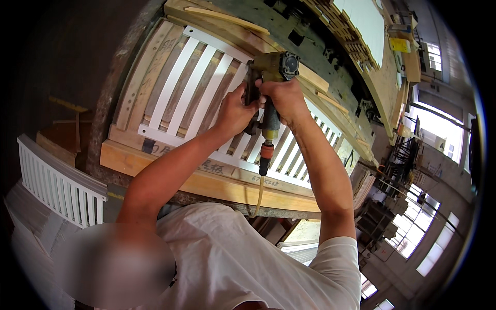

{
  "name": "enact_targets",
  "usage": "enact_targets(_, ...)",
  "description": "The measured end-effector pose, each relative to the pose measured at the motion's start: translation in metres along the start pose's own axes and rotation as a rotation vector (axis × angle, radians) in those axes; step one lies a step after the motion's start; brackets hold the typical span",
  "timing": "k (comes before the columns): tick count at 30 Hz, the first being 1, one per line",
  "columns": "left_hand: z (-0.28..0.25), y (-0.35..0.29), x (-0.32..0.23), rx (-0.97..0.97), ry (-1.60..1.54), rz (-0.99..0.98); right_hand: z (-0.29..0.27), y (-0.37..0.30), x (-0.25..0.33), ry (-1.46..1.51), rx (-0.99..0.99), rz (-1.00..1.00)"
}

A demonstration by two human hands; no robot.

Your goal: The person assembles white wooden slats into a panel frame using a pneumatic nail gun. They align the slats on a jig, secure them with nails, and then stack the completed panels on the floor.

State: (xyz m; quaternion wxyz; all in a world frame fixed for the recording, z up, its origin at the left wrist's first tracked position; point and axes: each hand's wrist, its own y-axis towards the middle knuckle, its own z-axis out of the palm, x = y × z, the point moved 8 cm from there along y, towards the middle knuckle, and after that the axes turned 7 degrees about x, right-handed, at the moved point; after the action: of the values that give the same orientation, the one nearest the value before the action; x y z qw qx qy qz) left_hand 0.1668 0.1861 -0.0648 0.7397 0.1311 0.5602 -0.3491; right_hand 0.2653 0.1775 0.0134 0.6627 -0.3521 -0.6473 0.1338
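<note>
A pneumatic nail gun (271,63) with a yellowish body and a dark round cap is held over the middle of a white slatted panel (178,90). My right hand (287,98) grips it around the handle, fingers closed. Against the dark magazine side of the gun my left hand (237,112) is closed, its fingertips partly hidden there. An orange and black hose fitting (265,157) joins the handle's end, and a thin pale air hose (260,194) hangs from it toward me. Beneath lies the panel, set inside a wooden jig (212,178) with handwritten marks.
Loose wooden strips (312,78) lie beyond the jig on the dark workbench (243,32). Another white slatted panel (57,194) stands low at the left. Stacked wood pieces (343,31) lie at the far right, and a yellow object (400,45) sits past them.
</note>
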Motion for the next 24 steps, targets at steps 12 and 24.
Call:
enact_targets(12, -0.033, -0.003, -0.023, -0.084, 0.157, -0.050, 0.031, 0.016, 0.020, -0.049, 0.069, -0.031)
enact_targets(24, -0.037, -0.001, -0.019, -0.092, 0.118, -0.022, 0.035, 0.019, 0.023, -0.083, 0.055, -0.058)
